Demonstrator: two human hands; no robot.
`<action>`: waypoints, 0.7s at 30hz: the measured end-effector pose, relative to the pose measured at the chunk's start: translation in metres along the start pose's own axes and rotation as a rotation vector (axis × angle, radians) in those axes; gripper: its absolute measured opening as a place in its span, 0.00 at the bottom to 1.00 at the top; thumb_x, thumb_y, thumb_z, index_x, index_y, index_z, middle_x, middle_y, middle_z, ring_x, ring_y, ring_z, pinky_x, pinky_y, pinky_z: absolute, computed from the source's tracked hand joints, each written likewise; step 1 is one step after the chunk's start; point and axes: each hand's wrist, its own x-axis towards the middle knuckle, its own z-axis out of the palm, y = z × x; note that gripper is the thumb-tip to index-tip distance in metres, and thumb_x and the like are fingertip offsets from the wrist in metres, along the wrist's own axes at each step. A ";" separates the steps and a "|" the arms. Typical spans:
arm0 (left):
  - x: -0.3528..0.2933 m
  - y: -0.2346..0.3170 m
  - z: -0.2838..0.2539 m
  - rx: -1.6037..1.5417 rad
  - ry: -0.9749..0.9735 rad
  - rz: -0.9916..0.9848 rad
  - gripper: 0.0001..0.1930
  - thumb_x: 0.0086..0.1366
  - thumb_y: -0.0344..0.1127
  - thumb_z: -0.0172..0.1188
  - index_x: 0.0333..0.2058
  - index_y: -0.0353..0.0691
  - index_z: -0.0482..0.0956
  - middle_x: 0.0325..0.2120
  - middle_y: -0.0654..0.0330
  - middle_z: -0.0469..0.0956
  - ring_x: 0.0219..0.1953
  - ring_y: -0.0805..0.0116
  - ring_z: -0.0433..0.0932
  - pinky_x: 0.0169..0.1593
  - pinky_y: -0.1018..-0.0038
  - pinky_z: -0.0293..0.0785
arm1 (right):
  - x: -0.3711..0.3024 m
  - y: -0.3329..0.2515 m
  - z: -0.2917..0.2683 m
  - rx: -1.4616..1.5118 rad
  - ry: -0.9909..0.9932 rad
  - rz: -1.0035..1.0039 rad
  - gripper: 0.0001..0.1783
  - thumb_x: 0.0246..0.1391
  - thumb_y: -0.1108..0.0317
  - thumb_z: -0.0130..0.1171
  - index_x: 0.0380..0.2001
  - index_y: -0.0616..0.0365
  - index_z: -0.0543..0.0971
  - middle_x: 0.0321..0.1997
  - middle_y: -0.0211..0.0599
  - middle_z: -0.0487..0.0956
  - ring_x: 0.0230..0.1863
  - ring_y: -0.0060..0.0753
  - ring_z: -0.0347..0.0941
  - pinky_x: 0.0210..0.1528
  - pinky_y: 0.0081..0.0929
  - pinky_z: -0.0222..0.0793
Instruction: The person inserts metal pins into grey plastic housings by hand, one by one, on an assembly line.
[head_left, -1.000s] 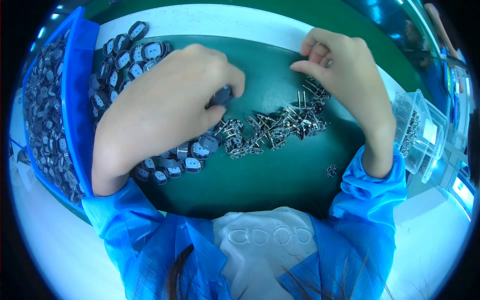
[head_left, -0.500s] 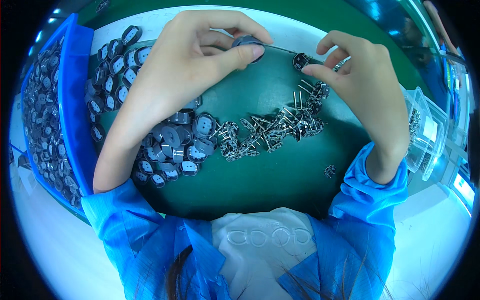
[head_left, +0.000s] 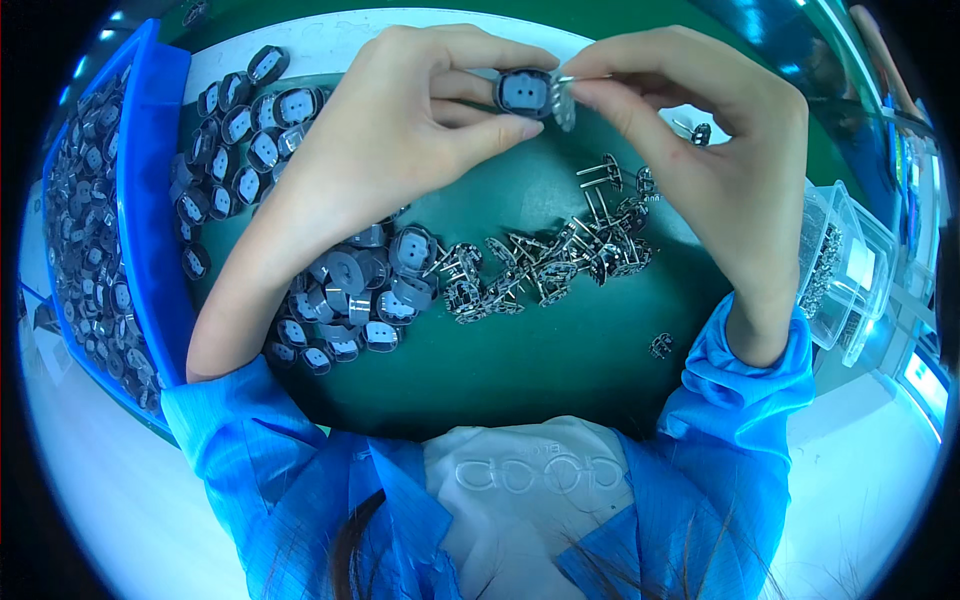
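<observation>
My left hand [head_left: 415,120] pinches a round dark grey plastic housing [head_left: 524,93] between thumb and fingers, its pale face with small holes turned toward me. Close against its right side, my right hand [head_left: 690,110] grips a small round part with metal pins [head_left: 564,103] by its pins, between thumb and forefinger. Whether the two parts touch, I cannot tell. Below the hands runs a loose heap of similar pinned parts [head_left: 555,262]. A pile of matching grey housings [head_left: 345,275] lies beside and partly beneath my left forearm.
A blue bin [head_left: 150,230] full of grey housings stands at the left. Clear plastic boxes [head_left: 850,260] with small metal pieces are at the right, by my right forearm. One stray pinned part [head_left: 661,345] lies on the green mat [head_left: 540,370]; another [head_left: 701,133] shows beyond my right hand.
My right hand has moved left with a pinned part, up to the housing. My left hand has shifted slightly right and turned the housing so its pale face shows.
</observation>
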 end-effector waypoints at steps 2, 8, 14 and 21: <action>0.000 0.000 0.004 -0.016 -0.005 0.028 0.21 0.57 0.23 0.66 0.49 0.27 0.75 0.39 0.58 0.80 0.40 0.72 0.80 0.48 0.77 0.77 | 0.000 0.000 -0.001 -0.003 -0.040 -0.052 0.07 0.49 0.79 0.65 0.34 0.63 0.83 0.30 0.33 0.81 0.31 0.22 0.79 0.37 0.15 0.74; -0.003 0.012 -0.001 0.229 0.010 -0.029 0.20 0.50 0.26 0.72 0.42 0.31 0.77 0.33 0.65 0.78 0.28 0.83 0.75 0.34 0.85 0.74 | -0.007 0.003 0.009 0.168 -0.016 0.059 0.07 0.49 0.79 0.66 0.34 0.62 0.83 0.29 0.31 0.82 0.32 0.19 0.80 0.36 0.14 0.74; -0.003 0.012 0.006 0.278 0.035 0.063 0.22 0.49 0.25 0.73 0.44 0.31 0.77 0.34 0.63 0.79 0.29 0.82 0.76 0.36 0.83 0.75 | -0.010 0.003 0.016 0.265 -0.048 0.157 0.07 0.48 0.79 0.66 0.33 0.62 0.82 0.30 0.32 0.83 0.33 0.21 0.81 0.39 0.17 0.77; 0.002 0.009 0.002 -0.149 -0.019 0.010 0.21 0.53 0.22 0.70 0.47 0.26 0.75 0.36 0.53 0.82 0.40 0.70 0.82 0.45 0.76 0.80 | -0.006 -0.003 0.012 0.037 0.073 0.065 0.07 0.47 0.80 0.67 0.33 0.63 0.82 0.32 0.32 0.83 0.35 0.25 0.82 0.41 0.18 0.78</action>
